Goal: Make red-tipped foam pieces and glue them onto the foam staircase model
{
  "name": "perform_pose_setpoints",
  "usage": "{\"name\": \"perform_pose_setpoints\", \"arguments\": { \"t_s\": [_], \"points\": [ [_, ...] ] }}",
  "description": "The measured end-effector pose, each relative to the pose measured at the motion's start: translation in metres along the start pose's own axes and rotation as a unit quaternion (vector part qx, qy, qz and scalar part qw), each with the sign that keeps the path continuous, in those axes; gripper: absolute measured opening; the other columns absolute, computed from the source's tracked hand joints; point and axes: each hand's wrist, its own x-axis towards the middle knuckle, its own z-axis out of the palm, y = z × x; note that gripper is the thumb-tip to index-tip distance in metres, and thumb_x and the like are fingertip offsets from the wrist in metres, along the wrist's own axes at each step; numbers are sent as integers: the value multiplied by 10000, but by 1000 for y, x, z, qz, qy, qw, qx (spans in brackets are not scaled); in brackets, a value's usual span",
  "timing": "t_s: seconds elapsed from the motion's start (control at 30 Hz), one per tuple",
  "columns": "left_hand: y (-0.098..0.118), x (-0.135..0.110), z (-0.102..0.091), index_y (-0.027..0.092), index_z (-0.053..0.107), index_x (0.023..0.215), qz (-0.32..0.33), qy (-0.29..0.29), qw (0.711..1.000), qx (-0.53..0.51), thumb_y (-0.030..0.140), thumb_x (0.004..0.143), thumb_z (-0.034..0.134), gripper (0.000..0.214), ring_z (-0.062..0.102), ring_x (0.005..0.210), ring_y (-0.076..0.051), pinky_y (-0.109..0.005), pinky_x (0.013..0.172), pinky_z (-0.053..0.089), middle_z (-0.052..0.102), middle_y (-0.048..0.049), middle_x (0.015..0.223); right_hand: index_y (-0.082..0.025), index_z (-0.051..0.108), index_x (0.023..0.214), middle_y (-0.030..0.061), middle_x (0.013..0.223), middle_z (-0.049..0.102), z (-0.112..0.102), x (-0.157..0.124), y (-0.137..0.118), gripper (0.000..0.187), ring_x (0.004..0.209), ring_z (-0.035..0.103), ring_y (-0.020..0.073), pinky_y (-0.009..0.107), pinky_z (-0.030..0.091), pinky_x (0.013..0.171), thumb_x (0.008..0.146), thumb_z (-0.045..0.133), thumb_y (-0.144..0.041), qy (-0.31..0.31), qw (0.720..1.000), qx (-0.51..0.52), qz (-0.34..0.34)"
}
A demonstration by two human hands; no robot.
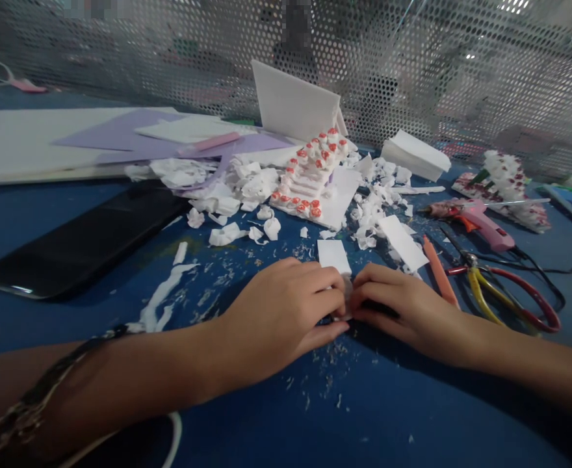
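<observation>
With left hand (pixel 286 305) and right hand (pixel 413 309) curled in from opposite sides, pinches a small white piece (pixel 346 298) between both sets of fingertips, low over the blue table (pixel 388 409), probably to steady it from both edges. Hides most of it behind bent fingers; cannot tell its full shape. Just beyond, shows a flat white card (pixel 333 255). Farther back, includes a white stepped model (pixel 310 175) dotted with red, among crumpled white scraps (pixel 251 182). To the right, includes a pink glue gun (pixel 488 224), handle angled toward the near side, presumably for easy reach, near pliers (pixel 510 296) and an orange stick (pixel 439 270). To the left, shows a dark phone (pixel 86 240) lying flat, apparently out of the way.
</observation>
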Motion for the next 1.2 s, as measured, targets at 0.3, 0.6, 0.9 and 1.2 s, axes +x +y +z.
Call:
{"name": "perform_pose_setpoints", "arguments": {
  "t_s": [0.3, 0.6, 0.9, 1.2],
  "points": [
    [2, 3, 2, 179, 580, 734, -42, -3, 999, -35, 203, 821, 513, 113, 565, 726, -136, -277, 641, 329, 611, 19, 824, -131, 569, 822, 42, 892, 487, 4, 2, -1, 139, 741, 511, 70, 190, 434, 713, 862, 463, -212, 18, 999, 15, 21],
    [-2, -1, -1, 188, 607, 744, 43, 40, 995, 76, 195, 882, 420, 232, 553, 731, -148, -294, 668, 307, 628, 4, 850, -130, 547, 794, 47, 862, 498, 7, 4, -1, 96, 731, 499, 92, 207, 431, 666, 836, 479, -183, 40, 999, -1, 23],
    [-2, -2, -2, 182, 629, 767, 22, 0, 998, 53, 279, 817, 564, 128, 574, 722, -144, -288, 664, 328, 646, 14, 792, -169, 577, 855, 16, 848, 539, -3, -1, 0, 120, 757, 538, 79, 197, 426, 696, 867, 458, -175, 3, 999, -23, -33],
    [-2, 9, -3, 180, 621, 756, -17, -32, 998, 49, 328, 731, 661, 156, 570, 705, -154, -277, 630, 322, 625, 18, 748, -143, 585, 896, 43, 854, 556, -2, 5, -1, 197, 731, 545, 92, 207, 446, 652, 897, 405, -223, 3, 997, -60, -49]
  ]
}}
